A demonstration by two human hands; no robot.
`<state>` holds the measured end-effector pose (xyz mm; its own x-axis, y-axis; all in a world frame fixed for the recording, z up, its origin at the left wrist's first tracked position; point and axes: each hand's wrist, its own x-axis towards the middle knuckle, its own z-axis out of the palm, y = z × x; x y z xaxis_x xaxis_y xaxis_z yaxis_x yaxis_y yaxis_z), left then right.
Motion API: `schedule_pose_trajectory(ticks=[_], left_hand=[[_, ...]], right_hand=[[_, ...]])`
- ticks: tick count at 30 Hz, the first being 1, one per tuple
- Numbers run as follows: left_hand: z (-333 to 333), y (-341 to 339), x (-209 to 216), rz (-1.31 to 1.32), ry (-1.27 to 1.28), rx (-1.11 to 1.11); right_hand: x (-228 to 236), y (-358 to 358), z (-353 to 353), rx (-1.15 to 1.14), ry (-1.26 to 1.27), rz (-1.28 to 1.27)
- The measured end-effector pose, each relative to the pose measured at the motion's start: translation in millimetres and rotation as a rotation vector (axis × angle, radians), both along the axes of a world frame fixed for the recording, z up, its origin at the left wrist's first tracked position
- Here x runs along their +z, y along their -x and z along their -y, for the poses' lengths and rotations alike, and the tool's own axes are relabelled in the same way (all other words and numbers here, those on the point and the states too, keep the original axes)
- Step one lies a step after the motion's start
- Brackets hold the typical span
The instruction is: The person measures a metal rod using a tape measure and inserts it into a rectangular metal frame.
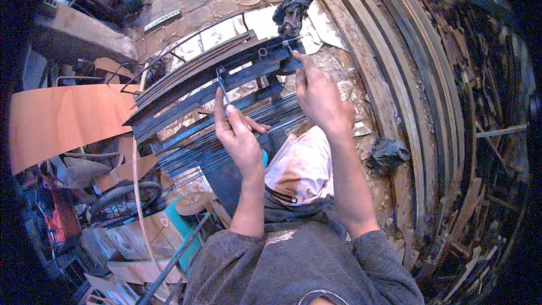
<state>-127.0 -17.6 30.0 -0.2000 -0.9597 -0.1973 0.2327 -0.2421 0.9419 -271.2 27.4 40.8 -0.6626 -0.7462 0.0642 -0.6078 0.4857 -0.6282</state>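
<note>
My left hand [241,138] pinches a thin bluish metal rod [224,88] between thumb and fingers, its index finger stretched along it. The rod's far end meets a small peg [221,71] on a dark steel rail [186,101]. Farther right, my right hand [326,101] is closed round another thin bluish piece of rod [293,55], whose tip is at the rail's right end. Whether both pieces are one bent rod, I cannot tell. A short round tube [262,52] stands on the rail between the hands. Below the rail lies a bundle of thin straight rods [183,161].
Long timber boards [395,51] run along the right, beside scrap wood. A black-wrapped post [293,11] rises behind the rail. An orange-brown sheet [73,124] stands at the left, above a spoked wheel [127,200]. A black plastic bag [388,154] lies right of my arm.
</note>
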Motion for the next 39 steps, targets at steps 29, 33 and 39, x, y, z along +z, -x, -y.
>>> schedule_pose_trajectory(ticks=[29, 33, 39], left_hand=[[3.2, 7.0, 7.2, -0.064, -0.124, 0.073], [2.5, 12.3, 12.2, -0.04, -0.144, 0.109], [4.5, 6.6, 9.8, -0.041, -0.139, 0.055]], right_hand=[[-11.1, 243.7, 167.7, 0.461, -0.439, -0.793], [-39.7, 270.5, 179.9, 0.465, -0.375, -0.924], [-40.2, 273.4, 184.6, 0.421, -0.263, -0.939]])
